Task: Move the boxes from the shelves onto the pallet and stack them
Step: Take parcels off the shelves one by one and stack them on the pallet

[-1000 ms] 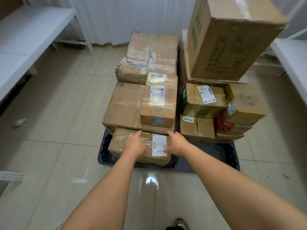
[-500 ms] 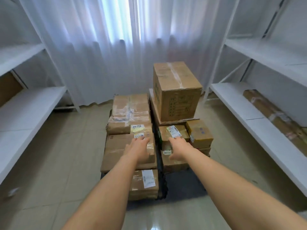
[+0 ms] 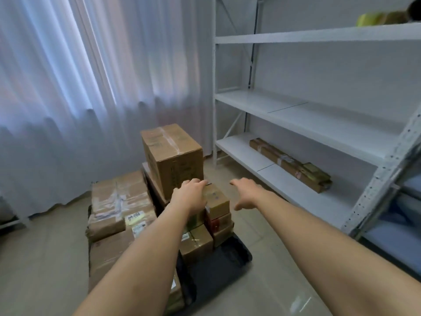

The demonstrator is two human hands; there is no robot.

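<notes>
Several taped cardboard boxes are stacked on a dark pallet point(image 3: 230, 258) on the floor, the tallest box point(image 3: 175, 160) on top at the back. A long flat box point(image 3: 290, 164) lies on the lowest board of the white shelf rack point(image 3: 319, 124) to the right. My left hand point(image 3: 190, 196) is held out with relaxed fingers in front of the stack, holding nothing. My right hand point(image 3: 247, 191) is stretched out, fingers straight, between the stack and the rack, empty.
White curtains point(image 3: 79, 99) cover the far wall. A yellow object point(image 3: 373, 19) sits on the rack's top board. Bare tiled floor point(image 3: 262, 224) lies between pallet and rack. A second shelf edge point(image 3: 9, 222) shows at far left.
My hands have let go of the small front box on the pallet and risen. My view has lifted and turned right, bringing the right rack and its long box into sight.
</notes>
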